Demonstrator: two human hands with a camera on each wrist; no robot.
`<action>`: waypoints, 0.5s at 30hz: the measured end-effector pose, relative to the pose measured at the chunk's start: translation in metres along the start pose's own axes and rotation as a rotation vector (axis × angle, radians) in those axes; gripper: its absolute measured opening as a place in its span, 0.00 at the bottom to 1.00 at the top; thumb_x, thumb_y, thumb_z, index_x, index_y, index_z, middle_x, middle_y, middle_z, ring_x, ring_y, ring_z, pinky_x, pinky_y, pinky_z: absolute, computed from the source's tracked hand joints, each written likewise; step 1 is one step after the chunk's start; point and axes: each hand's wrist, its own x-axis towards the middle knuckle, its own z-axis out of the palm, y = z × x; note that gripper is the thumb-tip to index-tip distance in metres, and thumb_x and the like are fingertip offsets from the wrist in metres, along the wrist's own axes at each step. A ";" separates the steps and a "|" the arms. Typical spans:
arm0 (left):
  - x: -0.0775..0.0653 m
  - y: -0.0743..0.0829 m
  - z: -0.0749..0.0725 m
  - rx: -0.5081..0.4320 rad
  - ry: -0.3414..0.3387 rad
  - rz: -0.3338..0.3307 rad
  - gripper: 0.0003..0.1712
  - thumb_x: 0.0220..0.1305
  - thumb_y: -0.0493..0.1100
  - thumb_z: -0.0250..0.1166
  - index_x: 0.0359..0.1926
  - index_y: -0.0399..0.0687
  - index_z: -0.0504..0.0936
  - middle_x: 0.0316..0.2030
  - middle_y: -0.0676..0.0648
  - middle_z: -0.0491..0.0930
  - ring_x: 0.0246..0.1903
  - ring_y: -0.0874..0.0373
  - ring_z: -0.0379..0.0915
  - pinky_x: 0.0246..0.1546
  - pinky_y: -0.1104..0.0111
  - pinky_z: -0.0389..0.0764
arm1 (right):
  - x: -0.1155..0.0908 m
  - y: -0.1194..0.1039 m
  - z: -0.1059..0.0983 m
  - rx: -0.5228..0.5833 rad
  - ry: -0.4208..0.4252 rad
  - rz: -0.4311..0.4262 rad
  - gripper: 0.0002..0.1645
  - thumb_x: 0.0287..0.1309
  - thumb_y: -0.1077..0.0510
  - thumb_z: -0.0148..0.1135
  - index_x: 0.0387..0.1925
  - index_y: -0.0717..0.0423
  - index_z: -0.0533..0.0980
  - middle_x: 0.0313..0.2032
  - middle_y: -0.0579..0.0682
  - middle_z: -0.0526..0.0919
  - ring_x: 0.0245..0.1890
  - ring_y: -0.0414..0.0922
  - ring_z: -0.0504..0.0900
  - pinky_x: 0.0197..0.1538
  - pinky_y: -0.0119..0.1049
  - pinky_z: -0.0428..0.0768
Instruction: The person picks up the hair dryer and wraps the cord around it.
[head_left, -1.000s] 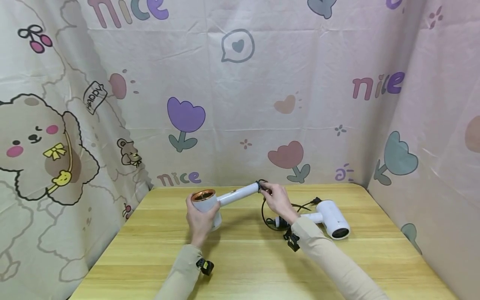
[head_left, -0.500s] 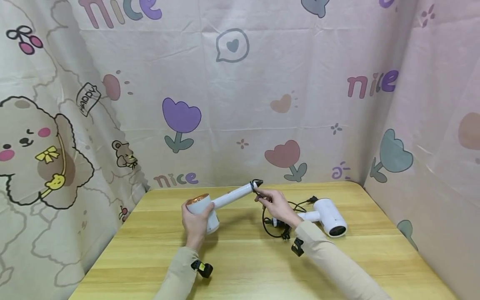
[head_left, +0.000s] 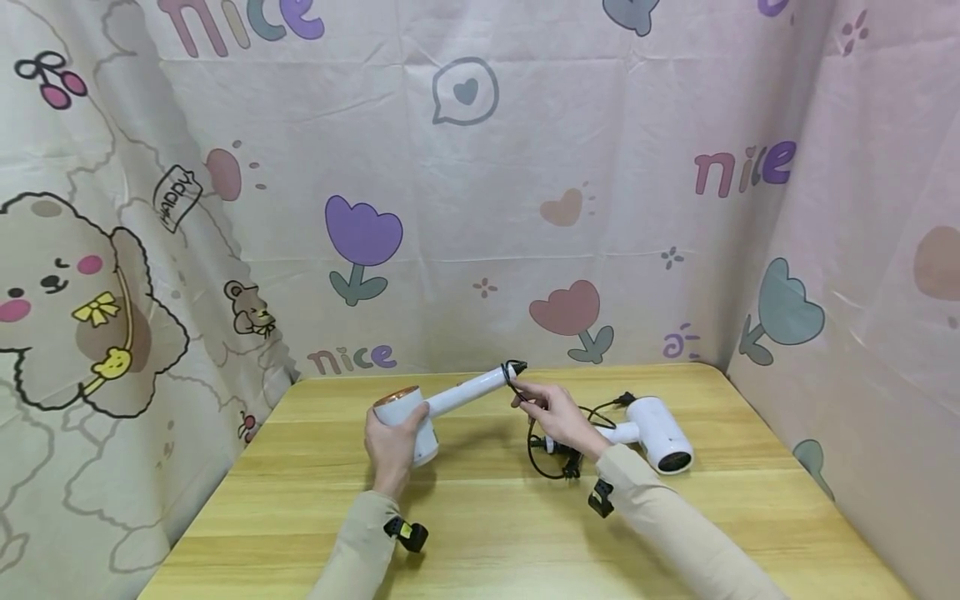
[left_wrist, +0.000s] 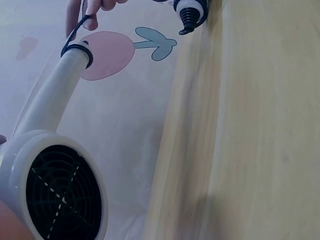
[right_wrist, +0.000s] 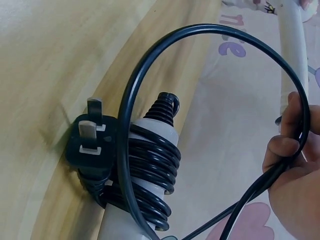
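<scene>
1. Far left: pale printed cloth point(head_left: 135, 275), winking bear on it; more of the same cloth runs behind the counter and down the right side.
2. Wood-grain counter point(head_left: 480, 533) under everything, from where I'm standing.
3. Left hand point(head_left: 390, 446): grasping, wrapped round the barrel of a white hair dryer point(head_left: 467, 393), thumb up by the handle root. Beige sleeve, small black camera point(head_left: 407, 533) at the wrist.
4. That dryer sits left of centre over the counter. Copper-rimmed end point(head_left: 397, 397) faces up; the left wrist view shows a black grille point(left_wrist: 63, 192) on the other end. Handle slants up to the right, tip above the counter. Can't tell if the barrel's low end touches wood.
5. Black cord point(right_wrist: 131, 87): turns round the handle tip, then runs to the right hand, with a wide loop hanging below.
6. Right hand point(head_left: 558, 414): grasping the cord between thumb and fingers, just beside the handle tip. Same sleeve, second black camera point(head_left: 602, 498).
7. Right: second white dryer point(head_left: 662, 435) lying on the counter, handle pointing left, dark end facing near side. Coiled cord point(right_wrist: 152, 160) wound round its handle.
8. Two-pin plug point(right_wrist: 92, 142) just beside that handle; can't tell whose cord.
</scene>
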 end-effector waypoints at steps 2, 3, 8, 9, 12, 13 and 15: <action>0.000 0.000 0.000 -0.003 -0.005 -0.008 0.52 0.43 0.56 0.80 0.64 0.39 0.65 0.50 0.38 0.76 0.46 0.45 0.74 0.46 0.57 0.79 | 0.000 0.001 0.000 0.005 -0.002 -0.005 0.27 0.68 0.63 0.56 0.67 0.51 0.70 0.42 0.50 0.87 0.24 0.42 0.78 0.27 0.28 0.73; 0.000 -0.001 0.000 -0.008 -0.008 -0.012 0.52 0.44 0.56 0.80 0.64 0.39 0.65 0.50 0.38 0.76 0.46 0.45 0.74 0.46 0.57 0.79 | 0.000 0.002 0.000 0.011 -0.004 -0.009 0.28 0.68 0.64 0.57 0.68 0.51 0.69 0.43 0.51 0.87 0.23 0.38 0.76 0.26 0.28 0.73; 0.003 -0.001 0.000 -0.099 -0.026 -0.053 0.49 0.47 0.53 0.79 0.64 0.39 0.64 0.51 0.38 0.74 0.46 0.48 0.74 0.43 0.63 0.81 | -0.001 0.001 0.000 0.056 -0.022 -0.011 0.29 0.67 0.65 0.57 0.68 0.51 0.69 0.43 0.56 0.87 0.22 0.36 0.74 0.26 0.26 0.71; 0.003 0.000 -0.001 -0.130 -0.031 -0.066 0.48 0.48 0.52 0.78 0.63 0.39 0.64 0.52 0.39 0.73 0.45 0.49 0.74 0.42 0.64 0.81 | -0.001 0.002 0.000 0.060 -0.026 -0.016 0.28 0.67 0.66 0.56 0.67 0.53 0.69 0.42 0.56 0.87 0.23 0.36 0.74 0.26 0.26 0.71; 0.005 0.004 0.000 -0.216 -0.050 -0.106 0.45 0.50 0.49 0.77 0.63 0.41 0.64 0.53 0.40 0.72 0.43 0.52 0.75 0.39 0.67 0.83 | 0.000 0.004 0.000 0.069 -0.050 -0.031 0.24 0.68 0.66 0.55 0.64 0.58 0.72 0.40 0.56 0.87 0.27 0.39 0.78 0.29 0.27 0.74; 0.005 0.006 0.000 -0.239 -0.059 -0.118 0.44 0.50 0.49 0.77 0.63 0.41 0.64 0.53 0.40 0.72 0.43 0.53 0.76 0.39 0.67 0.83 | 0.000 0.005 0.000 0.068 -0.059 -0.034 0.23 0.68 0.65 0.55 0.63 0.59 0.72 0.40 0.56 0.87 0.29 0.40 0.79 0.30 0.27 0.74; 0.006 0.008 0.000 -0.284 -0.073 -0.143 0.43 0.51 0.48 0.77 0.63 0.42 0.65 0.53 0.41 0.72 0.41 0.55 0.77 0.38 0.66 0.84 | 0.000 0.007 0.000 0.053 -0.078 -0.037 0.20 0.69 0.64 0.54 0.61 0.58 0.74 0.39 0.56 0.87 0.29 0.42 0.78 0.31 0.27 0.74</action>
